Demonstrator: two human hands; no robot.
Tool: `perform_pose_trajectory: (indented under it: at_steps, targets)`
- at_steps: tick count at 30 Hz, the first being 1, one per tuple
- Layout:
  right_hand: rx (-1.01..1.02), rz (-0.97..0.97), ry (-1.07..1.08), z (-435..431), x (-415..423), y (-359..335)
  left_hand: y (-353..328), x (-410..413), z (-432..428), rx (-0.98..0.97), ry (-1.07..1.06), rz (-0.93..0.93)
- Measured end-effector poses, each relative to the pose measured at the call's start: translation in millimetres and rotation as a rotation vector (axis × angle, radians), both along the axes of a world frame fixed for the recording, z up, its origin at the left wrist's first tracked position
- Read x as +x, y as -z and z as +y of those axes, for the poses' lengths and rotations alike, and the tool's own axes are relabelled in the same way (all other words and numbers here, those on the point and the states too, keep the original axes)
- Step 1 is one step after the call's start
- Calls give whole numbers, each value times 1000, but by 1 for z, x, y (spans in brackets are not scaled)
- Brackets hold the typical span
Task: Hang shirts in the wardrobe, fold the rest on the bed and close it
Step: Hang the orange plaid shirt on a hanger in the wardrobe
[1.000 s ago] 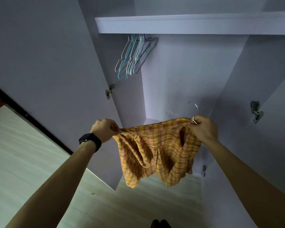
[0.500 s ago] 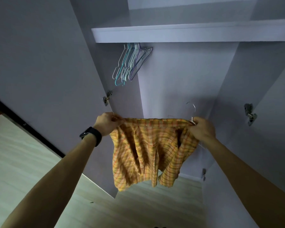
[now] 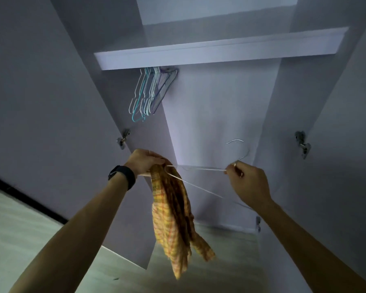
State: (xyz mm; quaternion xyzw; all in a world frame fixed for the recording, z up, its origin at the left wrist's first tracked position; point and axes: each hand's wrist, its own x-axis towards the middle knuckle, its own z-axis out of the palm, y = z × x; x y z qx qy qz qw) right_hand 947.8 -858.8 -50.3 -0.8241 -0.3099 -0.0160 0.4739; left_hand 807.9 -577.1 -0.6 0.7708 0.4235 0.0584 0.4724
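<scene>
- The shirt (image 3: 171, 218) hangs in a limp bunch from the left hand (image 3: 145, 163), in front of the open wardrobe (image 3: 209, 113) and below its shelf (image 3: 216, 51). Its tail dangles towards the floor (image 3: 30, 218).
- The left fingers (image 3: 154, 160) are clenched round the gathered top of the cloth. One end of the wire hanger (image 3: 199, 169) meets the shirt right at that grip.
- The right hand (image 3: 249, 182) pinches the hanger near its neck, just under the hook, with its fingers (image 3: 234, 172) curled on the wire.
- The shirt looks light, soft and shapeless, so it will sag wherever it is not held and will likely slide along smooth wire.
- It is best taken at the collar or a shoulder seam, where the cloth is doubled, so that one shoulder can be opened over the hanger's end.
- The hanger looks thin and springy and may twist under a sideways pull. The neck is the steady place to hold it.
- Spare hangers (image 3: 152, 92) crowd the left under the shelf. The rail itself is hidden.
</scene>
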Motion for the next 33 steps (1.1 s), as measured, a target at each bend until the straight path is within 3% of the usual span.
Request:
perform_pose_trajectory:
  at_steps: [2, 12, 17, 21, 25, 29, 33]
  targets:
    - [-28, -76, -25, 4, -3, -1, -6, 0, 4, -124, 46, 9]
    - [-54, -248, -123, 19, -22, -10, -21, -12, 5, -154, 128, 37]
    - [-184, -112, -216, 48, -38, 4, -29, -4, -28, -193, 224, -92]
    - [55, 128, -115, 60, -45, 3, -33, -8, -47, -36, 394, -49]
    - [101, 257, -125, 65, -46, -1, -39, -17, -59, 81, 502, -32]
    - [123, 309, -161, 68, -44, -2, -35, -21, -60, 897, 671, 4]
    - [223, 282, -216, 74, -39, -18, -30, -13, -67, 914, 700, 7]
